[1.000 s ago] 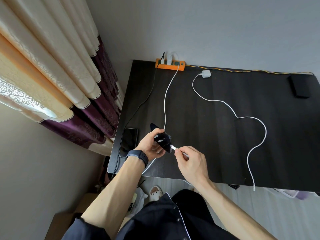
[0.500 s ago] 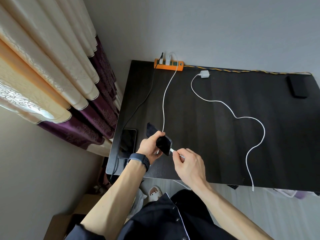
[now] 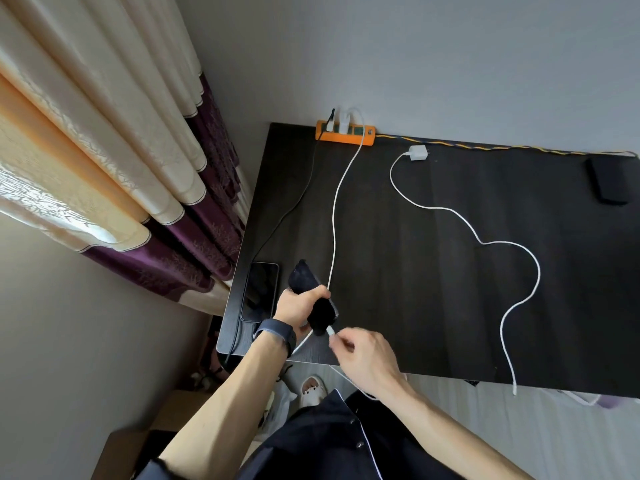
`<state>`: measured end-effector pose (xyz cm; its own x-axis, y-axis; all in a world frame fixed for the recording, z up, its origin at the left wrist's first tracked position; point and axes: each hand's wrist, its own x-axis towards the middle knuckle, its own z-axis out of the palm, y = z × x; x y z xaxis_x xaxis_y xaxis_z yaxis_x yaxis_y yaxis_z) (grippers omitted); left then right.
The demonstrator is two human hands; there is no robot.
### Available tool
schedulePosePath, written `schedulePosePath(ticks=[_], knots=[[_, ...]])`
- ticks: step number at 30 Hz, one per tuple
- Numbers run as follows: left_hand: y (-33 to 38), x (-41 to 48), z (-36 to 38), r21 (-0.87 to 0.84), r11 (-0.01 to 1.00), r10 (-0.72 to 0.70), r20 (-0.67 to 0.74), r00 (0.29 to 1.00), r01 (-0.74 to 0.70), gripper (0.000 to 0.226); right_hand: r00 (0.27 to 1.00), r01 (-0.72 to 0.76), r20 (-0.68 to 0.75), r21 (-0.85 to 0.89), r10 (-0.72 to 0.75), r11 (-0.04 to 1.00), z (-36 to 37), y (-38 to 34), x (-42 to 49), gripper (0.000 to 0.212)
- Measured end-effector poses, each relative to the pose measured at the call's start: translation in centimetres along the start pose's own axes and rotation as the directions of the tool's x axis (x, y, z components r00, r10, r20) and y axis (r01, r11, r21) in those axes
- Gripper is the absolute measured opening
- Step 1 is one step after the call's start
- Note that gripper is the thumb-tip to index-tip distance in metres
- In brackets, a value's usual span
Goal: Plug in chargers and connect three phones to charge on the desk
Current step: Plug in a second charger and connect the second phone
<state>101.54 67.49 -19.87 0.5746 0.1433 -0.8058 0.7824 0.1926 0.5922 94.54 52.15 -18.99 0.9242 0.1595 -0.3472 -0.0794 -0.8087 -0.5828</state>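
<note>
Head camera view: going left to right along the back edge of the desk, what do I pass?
The orange power strip with plugs in it → the white charger brick, lying loose and unplugged → the black flat device, probably a phone, near the right corner.

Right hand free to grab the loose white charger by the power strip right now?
Probably not yet: the right hand pinches the cable plug at the phone the left hand holds. The white charger lies across the desk, with only its cable between.
</note>
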Motion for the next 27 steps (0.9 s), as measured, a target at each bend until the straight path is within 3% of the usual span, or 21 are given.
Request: schedulePosePath(ticks=[3,6,12,16,22,27], knots=[[-0.8,1.5,-1.3,0.336,0.94,0.095,-0.083,0.992,-0.062,0.071,0.932,0.042,0.361,-0.113,0.002,0.993,0.1,-0.2,0.4,0.025],[-0.9,2.6,-2.1,0.654,0.756,0.146,-0.125,0.981,-0.029,0.118,0.876,0.048,0.478,-0.223,0.066,0.974,0.6,0.2,1.6,0.032],[-0.6,4.3,-1.7,0.829,0.558,0.204,-0.101,0.974,-0.031,0.119,0.922,0.079,0.385,-0.3,0.044,0.951,1.1,0.3,5.3,0.054],[-0.9,5.7,-1.2,0.837,0.547,0.216,-0.124,0.968,-0.015,0.116,0.909,0.096,0.413,-0.333,0.053,0.938,1.6,0.6,9.1,0.062],[-1.4,7.2,-0.1,0.874,0.486,0.26,-0.135,0.956,-0.008,0.115,0.937,0.132,0.348,-0.379,0.009,0.916,2.5,2.8,10.7,0.039],[-2.8,7.5,1.7,0.871,0.49,0.322,-0.152,0.934,-0.027,0.102,0.944,0.181,0.323,-0.338,-0.067,0.924,3.1,6.0,8.8,0.049]])
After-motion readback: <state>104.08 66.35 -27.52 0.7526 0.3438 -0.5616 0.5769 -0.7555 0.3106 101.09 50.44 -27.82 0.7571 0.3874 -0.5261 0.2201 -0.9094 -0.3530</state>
